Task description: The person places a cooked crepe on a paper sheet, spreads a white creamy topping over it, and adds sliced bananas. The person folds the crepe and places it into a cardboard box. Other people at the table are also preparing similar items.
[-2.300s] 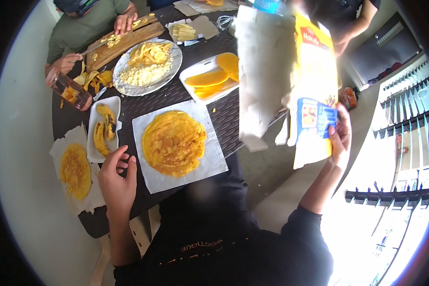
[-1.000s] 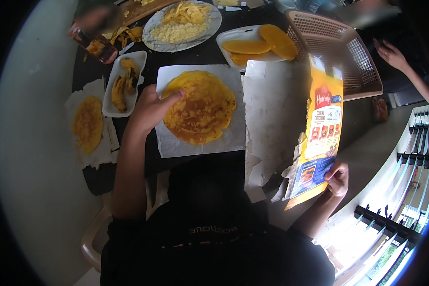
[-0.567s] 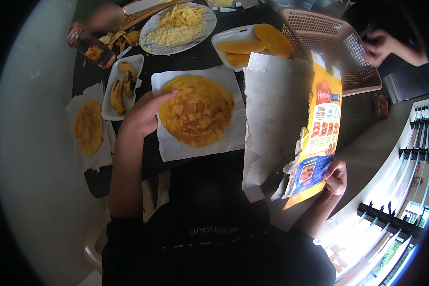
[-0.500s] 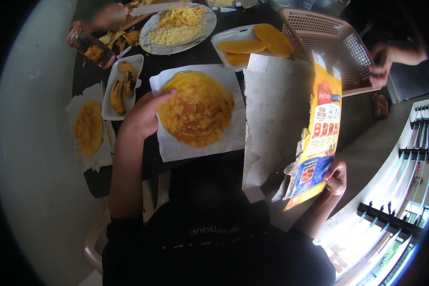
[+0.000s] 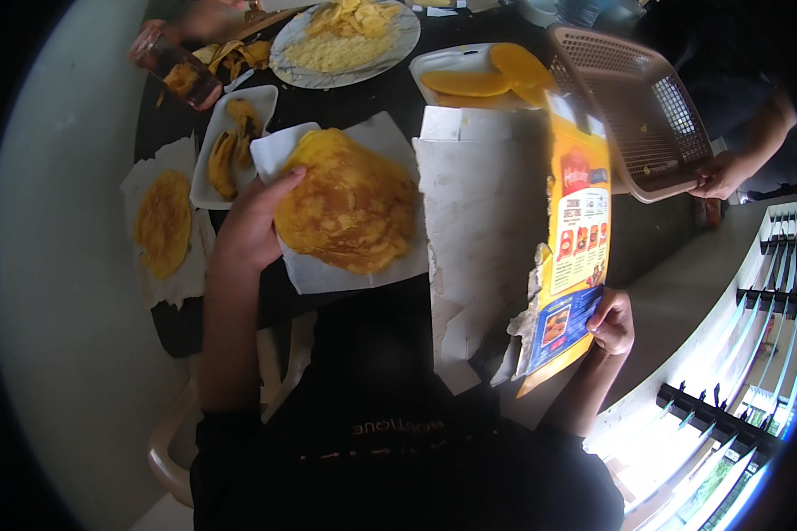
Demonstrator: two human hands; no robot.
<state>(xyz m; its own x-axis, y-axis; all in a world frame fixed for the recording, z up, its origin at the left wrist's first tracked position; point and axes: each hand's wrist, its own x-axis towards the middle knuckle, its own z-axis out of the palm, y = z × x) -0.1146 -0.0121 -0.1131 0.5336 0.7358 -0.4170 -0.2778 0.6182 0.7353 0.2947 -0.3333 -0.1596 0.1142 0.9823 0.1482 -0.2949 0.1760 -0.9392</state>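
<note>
My left hand (image 5: 250, 223) grips the left edge of browned yellow pancakes (image 5: 350, 203), thumb on top and fingers hidden beneath. The pancakes look stacked and lie on a white paper towel (image 5: 394, 142), tilted at the table's near edge. To their right, my right hand (image 5: 613, 323) pinches the lower right edge of a torn, opened cardboard food box (image 5: 580, 221), thumb on its printed yellow and blue face. The box's plain grey inside faces the pancakes. Left of my left hand, another pancake (image 5: 164, 223) lies on a separate paper towel (image 5: 135, 190).
Behind lie a white tray of bananas (image 5: 206, 181), a jar (image 5: 175, 71), a plate (image 5: 283, 66) of chips and crumbly pale food, and a foam tray (image 5: 425, 64) with orange-yellow flat rounds. A co-worker's hand (image 5: 726, 173) holds a brown plastic basket (image 5: 629, 115) at right.
The pancakes and their paper towel have shifted left and tilted with my left hand. The box has come left and slightly nearer. The co-worker's hand now grips the basket, which has shifted nearer and right.
</note>
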